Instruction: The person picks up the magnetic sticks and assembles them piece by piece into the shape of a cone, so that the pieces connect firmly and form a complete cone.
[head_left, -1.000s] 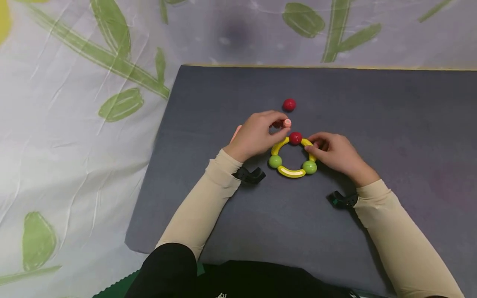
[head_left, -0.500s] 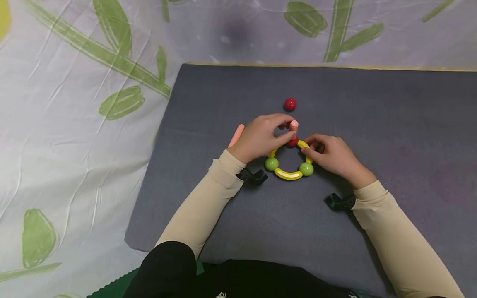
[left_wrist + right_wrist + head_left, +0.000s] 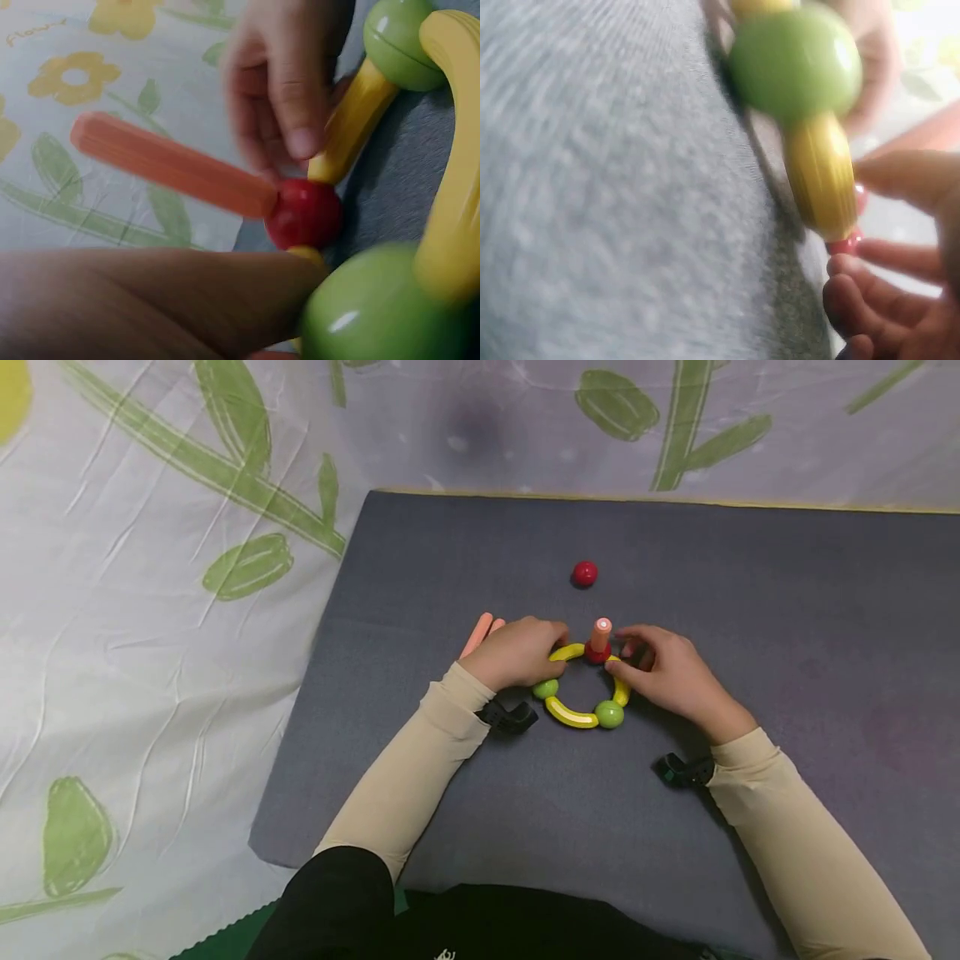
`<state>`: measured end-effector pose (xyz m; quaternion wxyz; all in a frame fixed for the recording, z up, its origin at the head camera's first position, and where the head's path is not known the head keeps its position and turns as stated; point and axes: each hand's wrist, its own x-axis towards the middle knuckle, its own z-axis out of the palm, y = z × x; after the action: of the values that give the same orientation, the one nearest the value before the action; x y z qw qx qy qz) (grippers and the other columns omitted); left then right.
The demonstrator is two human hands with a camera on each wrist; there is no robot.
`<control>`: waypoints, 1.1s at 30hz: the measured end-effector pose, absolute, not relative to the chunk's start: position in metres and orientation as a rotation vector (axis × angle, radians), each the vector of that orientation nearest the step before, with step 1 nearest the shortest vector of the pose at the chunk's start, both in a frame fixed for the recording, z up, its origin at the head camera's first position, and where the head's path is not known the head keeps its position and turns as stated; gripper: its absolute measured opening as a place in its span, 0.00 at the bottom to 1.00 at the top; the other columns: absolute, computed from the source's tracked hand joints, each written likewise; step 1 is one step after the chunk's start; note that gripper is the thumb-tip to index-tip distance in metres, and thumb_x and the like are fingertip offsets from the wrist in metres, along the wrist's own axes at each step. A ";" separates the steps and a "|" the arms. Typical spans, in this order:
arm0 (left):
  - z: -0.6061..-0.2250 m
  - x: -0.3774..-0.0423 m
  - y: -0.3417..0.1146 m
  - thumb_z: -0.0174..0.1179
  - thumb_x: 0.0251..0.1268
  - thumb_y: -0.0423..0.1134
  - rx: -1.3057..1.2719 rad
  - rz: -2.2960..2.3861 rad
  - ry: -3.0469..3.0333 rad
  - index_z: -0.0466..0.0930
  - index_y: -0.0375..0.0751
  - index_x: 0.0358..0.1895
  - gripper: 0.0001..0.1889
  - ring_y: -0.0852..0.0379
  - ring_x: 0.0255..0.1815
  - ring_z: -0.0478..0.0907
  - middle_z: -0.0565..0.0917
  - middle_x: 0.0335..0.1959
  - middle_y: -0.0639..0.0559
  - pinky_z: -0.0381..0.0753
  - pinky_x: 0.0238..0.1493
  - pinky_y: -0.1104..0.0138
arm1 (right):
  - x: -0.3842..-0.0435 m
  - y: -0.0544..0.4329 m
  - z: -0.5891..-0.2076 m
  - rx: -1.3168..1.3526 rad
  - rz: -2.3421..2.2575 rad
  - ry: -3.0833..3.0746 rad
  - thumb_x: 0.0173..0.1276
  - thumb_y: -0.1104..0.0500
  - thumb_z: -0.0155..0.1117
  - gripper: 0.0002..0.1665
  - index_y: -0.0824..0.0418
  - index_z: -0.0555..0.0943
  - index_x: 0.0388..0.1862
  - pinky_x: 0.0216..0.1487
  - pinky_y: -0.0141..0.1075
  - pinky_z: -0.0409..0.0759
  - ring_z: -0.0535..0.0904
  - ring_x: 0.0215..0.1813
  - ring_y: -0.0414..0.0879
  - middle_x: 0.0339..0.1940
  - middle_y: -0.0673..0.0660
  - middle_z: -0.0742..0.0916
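A ring of curved yellow rods and balls lies on the dark board, with a red ball (image 3: 597, 652) at its far side and green balls (image 3: 610, 714) lower down. From the red ball an orange rod (image 3: 601, 633) stands up, leaning slightly. My left hand (image 3: 519, 652) pinches the left yellow rod (image 3: 567, 652) between thumb and fingers; its fingertips are partly hidden. My right hand (image 3: 670, 670) holds the right yellow rod (image 3: 821, 176) beside the red ball, thumb on the inner side. In the left wrist view the orange rod (image 3: 176, 165) meets the red ball (image 3: 305, 214) end-on.
A loose red ball (image 3: 585, 573) lies beyond the ring. Other orange rods (image 3: 477, 634) stick out from behind the left hand. The dark board (image 3: 420, 552) has its left edge beside a flower-printed cloth (image 3: 150, 660).
My left hand has brought the orange rod onto the ring's red ball, let go of it, and moved down-left to the left yellow rod. The right hand stays near the right yellow rod.
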<state>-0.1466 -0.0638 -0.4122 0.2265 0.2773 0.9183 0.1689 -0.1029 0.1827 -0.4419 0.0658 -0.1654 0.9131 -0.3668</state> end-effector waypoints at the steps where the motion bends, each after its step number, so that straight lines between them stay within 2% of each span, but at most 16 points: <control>1: -0.413 -0.146 -0.062 0.63 0.74 0.42 0.796 0.478 2.539 0.83 0.47 0.55 0.12 0.57 0.37 0.77 0.83 0.41 0.54 0.74 0.39 0.67 | -0.103 0.183 -0.442 -0.522 -1.117 2.762 0.70 0.53 0.74 0.26 0.64 0.82 0.61 0.33 0.37 0.76 0.80 0.32 0.47 0.43 0.59 0.86; 3: -0.415 -0.144 -0.059 0.62 0.76 0.41 0.865 0.507 2.564 0.84 0.48 0.60 0.14 0.58 0.40 0.77 0.84 0.45 0.56 0.75 0.42 0.68 | -0.102 0.183 -0.444 -0.591 -1.127 2.771 0.68 0.54 0.76 0.29 0.63 0.81 0.64 0.35 0.38 0.76 0.79 0.33 0.48 0.45 0.59 0.86; 5: -0.416 -0.143 -0.057 0.62 0.77 0.42 0.906 0.537 2.588 0.84 0.48 0.62 0.15 0.58 0.40 0.77 0.84 0.45 0.56 0.76 0.42 0.67 | -0.102 0.182 -0.446 -0.670 -1.142 2.760 0.67 0.57 0.78 0.27 0.63 0.83 0.62 0.36 0.38 0.75 0.78 0.35 0.47 0.45 0.59 0.86; 10: -0.414 -0.143 -0.057 0.64 0.76 0.47 0.854 0.595 2.632 0.83 0.48 0.64 0.18 0.60 0.38 0.79 0.85 0.43 0.56 0.78 0.39 0.68 | -0.102 0.180 -0.449 -0.756 -1.181 2.762 0.64 0.61 0.79 0.19 0.64 0.87 0.53 0.36 0.36 0.71 0.75 0.35 0.47 0.40 0.57 0.87; 15: -0.397 -0.143 -0.068 0.66 0.74 0.51 0.688 0.505 2.735 0.82 0.49 0.64 0.21 0.58 0.45 0.78 0.83 0.51 0.54 0.80 0.47 0.62 | -0.102 0.180 -0.447 -0.671 -1.194 2.784 0.63 0.59 0.81 0.13 0.62 0.86 0.42 0.33 0.34 0.71 0.75 0.32 0.46 0.33 0.56 0.85; 19: -0.384 -0.141 -0.079 0.67 0.72 0.48 0.541 0.322 2.816 0.82 0.46 0.59 0.18 0.54 0.44 0.80 0.82 0.50 0.50 0.83 0.46 0.55 | -0.101 0.180 -0.445 -0.566 -1.181 2.797 0.62 0.56 0.82 0.15 0.60 0.83 0.37 0.31 0.34 0.70 0.75 0.29 0.46 0.27 0.55 0.81; 25: -0.376 -0.138 -0.088 0.62 0.70 0.38 0.402 0.157 2.844 0.81 0.41 0.58 0.15 0.48 0.38 0.83 0.84 0.44 0.45 0.85 0.36 0.51 | -0.100 0.182 -0.446 -0.459 -1.161 2.826 0.64 0.51 0.81 0.17 0.59 0.82 0.37 0.31 0.37 0.70 0.75 0.30 0.47 0.28 0.56 0.81; 27: -0.376 -0.138 -0.089 0.58 0.71 0.34 0.360 0.138 2.838 0.82 0.40 0.54 0.12 0.48 0.34 0.83 0.85 0.41 0.44 0.85 0.33 0.51 | -0.100 0.182 -0.446 -0.459 -1.165 2.834 0.65 0.50 0.80 0.17 0.60 0.82 0.38 0.31 0.37 0.70 0.74 0.30 0.48 0.29 0.56 0.80; 29: -0.376 -0.137 -0.090 0.54 0.71 0.32 0.331 0.130 2.820 0.84 0.40 0.47 0.10 0.49 0.31 0.82 0.86 0.37 0.44 0.84 0.30 0.53 | -0.100 0.182 -0.446 -0.474 -1.173 2.839 0.65 0.51 0.80 0.17 0.60 0.82 0.38 0.31 0.37 0.70 0.74 0.30 0.48 0.29 0.57 0.80; 33: -0.377 -0.137 -0.091 0.53 0.70 0.28 0.294 0.163 2.780 0.85 0.41 0.30 0.13 0.51 0.24 0.79 0.85 0.27 0.46 0.81 0.23 0.58 | -0.103 0.182 -0.446 -0.499 -1.187 2.824 0.67 0.55 0.79 0.13 0.62 0.85 0.40 0.35 0.38 0.72 0.77 0.34 0.50 0.35 0.59 0.85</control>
<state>-0.1372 -0.0911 -0.3773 0.1698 0.1033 0.9784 0.0575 -0.1026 0.1821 -0.4460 0.0188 -0.1608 0.9097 -0.3824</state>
